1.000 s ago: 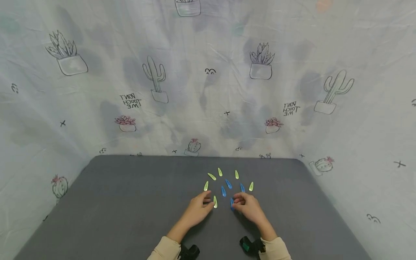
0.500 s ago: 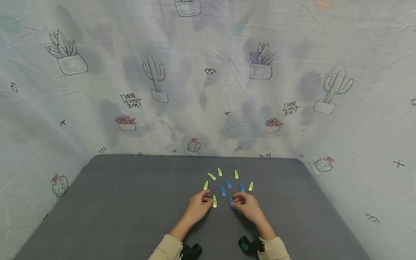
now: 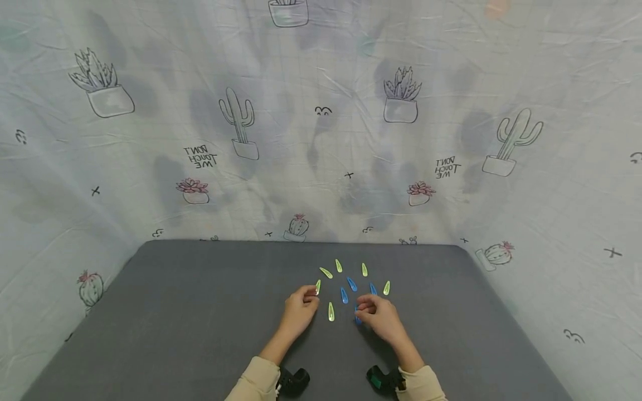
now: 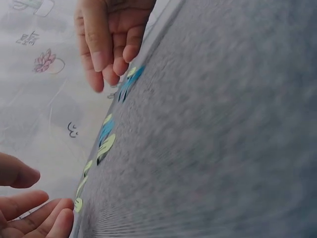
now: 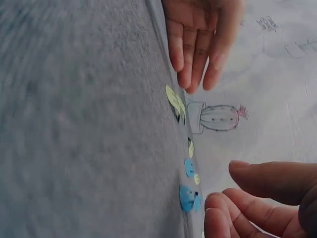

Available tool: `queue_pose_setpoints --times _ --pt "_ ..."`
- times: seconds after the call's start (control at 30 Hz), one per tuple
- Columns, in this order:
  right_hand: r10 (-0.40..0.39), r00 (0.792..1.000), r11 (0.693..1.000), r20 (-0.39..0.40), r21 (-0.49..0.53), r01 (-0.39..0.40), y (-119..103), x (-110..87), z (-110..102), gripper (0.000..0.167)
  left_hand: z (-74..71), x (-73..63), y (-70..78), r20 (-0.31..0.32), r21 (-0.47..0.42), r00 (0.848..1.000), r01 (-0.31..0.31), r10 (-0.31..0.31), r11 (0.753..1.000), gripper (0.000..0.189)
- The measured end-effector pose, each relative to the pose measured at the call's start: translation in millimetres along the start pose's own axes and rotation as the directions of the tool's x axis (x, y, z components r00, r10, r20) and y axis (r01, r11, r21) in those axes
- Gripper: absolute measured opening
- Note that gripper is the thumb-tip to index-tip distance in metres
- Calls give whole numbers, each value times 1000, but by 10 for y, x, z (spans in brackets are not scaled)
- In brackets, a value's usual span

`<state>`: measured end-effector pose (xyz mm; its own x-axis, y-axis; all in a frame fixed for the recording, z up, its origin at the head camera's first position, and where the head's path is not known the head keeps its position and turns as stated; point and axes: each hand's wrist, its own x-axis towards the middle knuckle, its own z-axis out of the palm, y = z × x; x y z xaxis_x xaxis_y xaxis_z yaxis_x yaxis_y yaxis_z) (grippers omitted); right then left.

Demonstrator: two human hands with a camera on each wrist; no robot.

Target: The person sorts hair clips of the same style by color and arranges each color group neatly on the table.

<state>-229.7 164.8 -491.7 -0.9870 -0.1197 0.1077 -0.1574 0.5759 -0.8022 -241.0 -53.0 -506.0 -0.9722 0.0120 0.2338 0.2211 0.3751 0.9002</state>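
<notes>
Several snap hair clips, some yellow-green and some blue, lie spread on a grey table. In the head view my left hand (image 3: 298,313) has its fingertips right at the leftmost yellow-green hair clip (image 3: 318,287). Its thumb stands apart from its fingers in the left wrist view. The front yellow-green hair clip (image 3: 331,312) lies to the right of that hand. My right hand (image 3: 383,322) hovers over the front blue hair clip (image 3: 358,318), partly hiding it. In the right wrist view, a wide gap separates thumb (image 5: 262,179) and fingers, with nothing between them.
Farther back lie more blue clips, such as the blue hair clip (image 3: 344,295), and yellow-green ones, such as the yellow-green hair clip (image 3: 364,269). The grey table (image 3: 175,317) meets a white cactus-print curtain (image 3: 311,167) behind and at both sides.
My left hand has moved from the front yellow-green hair clip leftward and away from me to the leftmost one. My right hand stays nearly still; the clips lie as before.
</notes>
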Motion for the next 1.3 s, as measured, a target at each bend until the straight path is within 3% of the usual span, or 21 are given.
queue_pose_setpoints --times 0.2,0.43,0.73,1.1,1.3 --pt "-59 998 998 34 8 59 -84 31 112 26 -24 70 -36 -79 10 997 27 -26 1000 28" --pt "-98 993 995 64 25 97 -154 65 285 26 31 159 -77 -65 32 996 55 -53 998 31" --pt "-76 997 997 25 4 76 -208 85 440 25 64 240 -137 -67 45 995 72 -69 996 28" --pt "-36 998 998 -52 -62 33 -324 122 572 23 134 321 -112 -166 178 986 62 -32 982 17" --pt "-12 996 989 -85 -147 -1 -383 119 601 20 161 344 -71 -153 234 987 90 -55 968 17"
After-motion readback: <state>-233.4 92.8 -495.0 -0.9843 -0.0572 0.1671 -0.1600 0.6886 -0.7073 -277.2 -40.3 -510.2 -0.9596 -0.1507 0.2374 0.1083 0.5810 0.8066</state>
